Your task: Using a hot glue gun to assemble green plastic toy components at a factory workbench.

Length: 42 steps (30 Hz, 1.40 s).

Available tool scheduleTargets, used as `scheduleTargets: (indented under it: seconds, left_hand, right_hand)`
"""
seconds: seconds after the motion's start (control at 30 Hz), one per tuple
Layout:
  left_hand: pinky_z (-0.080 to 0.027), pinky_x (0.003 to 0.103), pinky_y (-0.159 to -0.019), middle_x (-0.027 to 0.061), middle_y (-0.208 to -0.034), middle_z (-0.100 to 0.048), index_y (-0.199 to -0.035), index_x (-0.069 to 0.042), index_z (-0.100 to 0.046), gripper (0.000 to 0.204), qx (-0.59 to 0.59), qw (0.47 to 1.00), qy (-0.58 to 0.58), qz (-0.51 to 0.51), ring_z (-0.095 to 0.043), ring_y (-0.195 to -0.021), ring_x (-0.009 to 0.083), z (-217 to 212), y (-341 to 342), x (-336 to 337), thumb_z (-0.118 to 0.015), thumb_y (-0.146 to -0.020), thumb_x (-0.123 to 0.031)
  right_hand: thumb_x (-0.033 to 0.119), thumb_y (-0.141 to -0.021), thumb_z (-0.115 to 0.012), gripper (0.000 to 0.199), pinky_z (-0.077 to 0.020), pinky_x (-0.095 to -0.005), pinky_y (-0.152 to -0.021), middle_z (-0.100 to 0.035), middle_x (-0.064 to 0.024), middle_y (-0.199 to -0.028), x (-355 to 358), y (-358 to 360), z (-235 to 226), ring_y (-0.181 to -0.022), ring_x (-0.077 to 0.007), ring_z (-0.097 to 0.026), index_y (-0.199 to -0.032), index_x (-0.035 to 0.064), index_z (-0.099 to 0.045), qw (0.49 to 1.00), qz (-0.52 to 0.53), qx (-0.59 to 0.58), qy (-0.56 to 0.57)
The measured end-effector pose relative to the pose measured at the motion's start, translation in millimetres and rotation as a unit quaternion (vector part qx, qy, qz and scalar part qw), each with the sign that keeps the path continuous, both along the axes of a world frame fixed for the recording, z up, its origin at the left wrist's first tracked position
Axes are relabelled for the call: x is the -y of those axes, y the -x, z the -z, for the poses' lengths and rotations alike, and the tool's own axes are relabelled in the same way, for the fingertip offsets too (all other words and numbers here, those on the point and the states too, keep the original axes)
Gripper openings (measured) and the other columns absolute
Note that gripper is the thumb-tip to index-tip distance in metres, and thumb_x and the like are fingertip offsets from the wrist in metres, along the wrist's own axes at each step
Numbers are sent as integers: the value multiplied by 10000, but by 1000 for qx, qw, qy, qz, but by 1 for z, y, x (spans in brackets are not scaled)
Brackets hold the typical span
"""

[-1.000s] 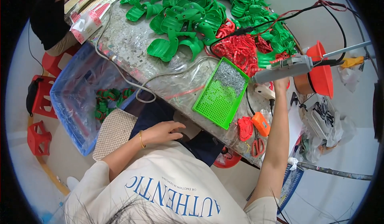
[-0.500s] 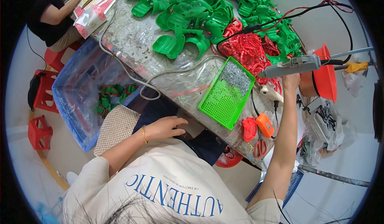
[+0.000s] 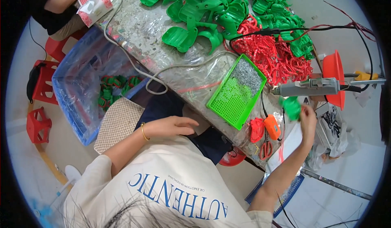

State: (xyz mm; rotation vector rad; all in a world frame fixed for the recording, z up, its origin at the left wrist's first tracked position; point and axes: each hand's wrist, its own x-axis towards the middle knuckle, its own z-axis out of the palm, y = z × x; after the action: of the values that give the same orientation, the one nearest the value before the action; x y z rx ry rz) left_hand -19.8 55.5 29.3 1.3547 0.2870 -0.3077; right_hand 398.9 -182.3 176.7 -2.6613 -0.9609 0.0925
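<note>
My right hand pinches a green plastic piece by its edge, off the table's right side; motion blurs the piece. Below it hangs a thin red strip; whether the two are joined I cannot tell. Just above that hand is a grey electric screwdriver, lying sideways on its cord. With its fingers stretched out, my left hand holds nothing and rests over my lap. A green tray of small silvery parts lies between my hands on the table.
Green shell-like pieces and red straps are heaped across the table. Red scissors and an orange device lie near its edge. A lined blue crate stands left. A red funnel-like container is right; a co-worker sits upper left.
My right hand has drawn back toward me from beneath the screwdriver and now shows a green piece. The screwdriver has shifted slightly right and down. My left hand has hardly moved.
</note>
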Motion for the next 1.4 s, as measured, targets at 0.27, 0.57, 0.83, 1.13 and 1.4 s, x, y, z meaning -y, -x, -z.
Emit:
scheduleTargets:
  seconds: [0.27,0.57,0.83,1.13,1.4]
  left_hand:
    - [-446,362,-907,168,-1170,-556,-1387,-62,-296,634,19,901,434,-13,-568,-1046,246,-9,-38,12,-335,-933,-504]
    - [-427,438,-918,110,-1241,-534,-1327,-89,-400,610,-5,855,517,24,-565,-1070,253,-14,-45,32,-323,-923,-540]
    - [-449,452,-902,134,-1170,-574,-1243,-84,-476,477,-31,808,588,15,-573,-1054,272,-10,-44,51,-477,-899,-414]
    - [-366,485,-983,180,-1311,-438,-1379,-74,-295,676,81,809,580,-47,-461,-1174,365,-21,-27,31,-551,-839,-390]
    - [-388,468,-976,161,-1272,-488,-1340,-66,-362,585,81,818,558,-112,-496,-1160,283,-11,-29,29,-500,-888,-410]
  right_hand:
    - [-62,-776,-510,273,-381,-200,-679,-571,-14,-842,-20,199,4,-738,-97,-488,-1025,-1,-605,922,-88,-334,-173]
    - [-103,-640,-540,386,-436,-281,-670,-586,-80,-805,-64,230,41,-757,-180,-576,-977,53,-648,936,-286,-155,-137]
    - [-41,-631,-581,395,-476,-343,-688,-604,-83,-838,-70,237,66,-784,-249,-593,-979,125,-669,929,-336,40,-152]
    - [131,-947,-449,336,-452,-219,-698,-634,-100,-932,-68,231,73,-750,-97,-548,-1240,-31,-479,874,-29,-208,-438]
    - [139,-931,-485,339,-426,-207,-673,-602,-57,-801,-88,236,73,-714,-85,-521,-1202,-65,-497,724,58,-378,-574]
